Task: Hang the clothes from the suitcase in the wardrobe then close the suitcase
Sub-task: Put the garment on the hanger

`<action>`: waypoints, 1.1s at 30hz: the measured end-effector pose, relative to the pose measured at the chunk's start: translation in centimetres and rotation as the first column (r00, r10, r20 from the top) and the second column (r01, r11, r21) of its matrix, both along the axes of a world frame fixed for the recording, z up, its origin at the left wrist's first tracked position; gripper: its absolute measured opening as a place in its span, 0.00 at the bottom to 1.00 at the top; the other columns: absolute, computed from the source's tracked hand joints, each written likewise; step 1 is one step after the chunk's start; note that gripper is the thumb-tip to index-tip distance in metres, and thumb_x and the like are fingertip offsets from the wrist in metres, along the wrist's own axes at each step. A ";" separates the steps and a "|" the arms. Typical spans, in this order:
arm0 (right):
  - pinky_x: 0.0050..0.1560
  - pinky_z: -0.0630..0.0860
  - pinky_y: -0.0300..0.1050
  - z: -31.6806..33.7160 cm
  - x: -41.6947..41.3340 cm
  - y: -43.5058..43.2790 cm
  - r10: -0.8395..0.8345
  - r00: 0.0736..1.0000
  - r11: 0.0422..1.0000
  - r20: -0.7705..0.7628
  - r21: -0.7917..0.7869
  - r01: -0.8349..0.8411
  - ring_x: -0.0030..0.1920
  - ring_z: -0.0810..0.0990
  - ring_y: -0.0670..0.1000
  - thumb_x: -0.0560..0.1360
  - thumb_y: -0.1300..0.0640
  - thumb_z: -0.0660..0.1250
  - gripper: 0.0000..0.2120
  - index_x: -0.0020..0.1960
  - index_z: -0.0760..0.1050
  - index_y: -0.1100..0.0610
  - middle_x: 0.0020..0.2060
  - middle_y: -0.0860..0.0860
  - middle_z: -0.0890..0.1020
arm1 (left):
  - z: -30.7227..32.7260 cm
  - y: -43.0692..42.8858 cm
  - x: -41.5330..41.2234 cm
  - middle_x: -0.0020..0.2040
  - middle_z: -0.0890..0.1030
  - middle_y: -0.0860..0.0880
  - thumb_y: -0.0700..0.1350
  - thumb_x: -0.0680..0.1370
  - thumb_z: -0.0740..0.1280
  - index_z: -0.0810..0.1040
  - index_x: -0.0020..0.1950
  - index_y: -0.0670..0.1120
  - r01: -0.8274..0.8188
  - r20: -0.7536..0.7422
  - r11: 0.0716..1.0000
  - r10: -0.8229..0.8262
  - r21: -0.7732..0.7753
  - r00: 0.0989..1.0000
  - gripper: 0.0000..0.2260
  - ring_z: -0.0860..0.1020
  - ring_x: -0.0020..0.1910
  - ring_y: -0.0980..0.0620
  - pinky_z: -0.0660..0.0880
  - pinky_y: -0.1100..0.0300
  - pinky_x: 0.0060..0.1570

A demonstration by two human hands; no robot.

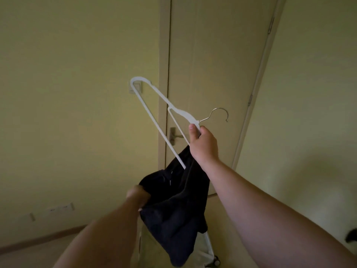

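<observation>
The right hand (202, 144) is gripping the hanger (154, 111) by its neck while the left hand (138, 198) is pinching the black garment (173, 209), threading it on; next, probably seating it evenly.

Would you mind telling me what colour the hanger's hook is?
Silvery metal, unlike the white hanger body; the hook shows clearly in the head view.

One white hanger (183, 114) and one black garment (173, 206) are counted. Two hands are seen, a left hand (138, 197) and a right hand (202, 144). One door (212, 64) is shown, with one handle (174, 135) and two hinges (271, 26). One wall switch (137, 89) is noted.
</observation>
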State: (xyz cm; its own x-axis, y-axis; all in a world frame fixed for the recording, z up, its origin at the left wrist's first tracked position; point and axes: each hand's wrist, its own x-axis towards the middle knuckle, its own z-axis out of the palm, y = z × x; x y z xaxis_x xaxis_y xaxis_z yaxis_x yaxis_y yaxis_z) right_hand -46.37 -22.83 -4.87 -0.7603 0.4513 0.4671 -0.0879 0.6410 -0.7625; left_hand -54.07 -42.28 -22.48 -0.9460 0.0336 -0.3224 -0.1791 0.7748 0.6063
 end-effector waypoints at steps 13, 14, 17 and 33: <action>0.33 0.68 0.44 -2.5 1.2 4.1 0.089 0.936 0.933 0.340 0.300 -0.198 0.31 0.75 0.51 0.78 0.36 0.60 0.23 0.33 0.70 0.52 0.27 0.46 0.75 | 19.6 -5.3 -4.4 0.43 0.81 0.39 0.38 0.76 0.61 0.81 0.47 0.39 -0.105 -0.388 0.994 0.111 0.038 0.915 0.09 0.81 0.39 0.39 0.82 0.50 0.36; 0.33 0.69 0.44 -2.9 1.2 4.0 0.090 0.927 0.928 0.365 0.306 -0.211 0.32 0.76 0.51 0.78 0.36 0.59 0.22 0.34 0.72 0.51 0.29 0.46 0.76 | 20.3 -5.3 -4.3 0.44 0.81 0.41 0.38 0.76 0.60 0.83 0.48 0.41 -0.064 -0.436 0.997 0.040 -0.041 0.899 0.11 0.81 0.39 0.40 0.82 0.51 0.39; 0.34 0.70 0.44 -3.8 1.0 2.9 0.093 0.907 0.902 0.410 0.351 -0.251 0.33 0.77 0.49 0.79 0.35 0.56 0.21 0.39 0.74 0.50 0.33 0.46 0.78 | 22.4 -4.3 -3.1 0.48 0.81 0.48 0.39 0.75 0.60 0.85 0.51 0.53 0.054 -0.486 0.933 -0.234 -0.355 0.842 0.16 0.78 0.43 0.46 0.77 0.57 0.39; 0.42 0.73 0.44 -3.4 -0.7 0.8 -0.160 0.924 0.981 0.348 0.159 0.110 0.54 0.76 0.57 0.77 0.56 0.68 0.14 0.62 0.72 0.56 0.59 0.57 0.70 | 19.4 -3.3 -0.5 0.42 0.77 0.51 0.54 0.82 0.59 0.79 0.48 0.49 0.096 -0.343 0.691 -0.468 -0.716 0.815 0.13 0.77 0.39 0.50 0.69 0.59 0.31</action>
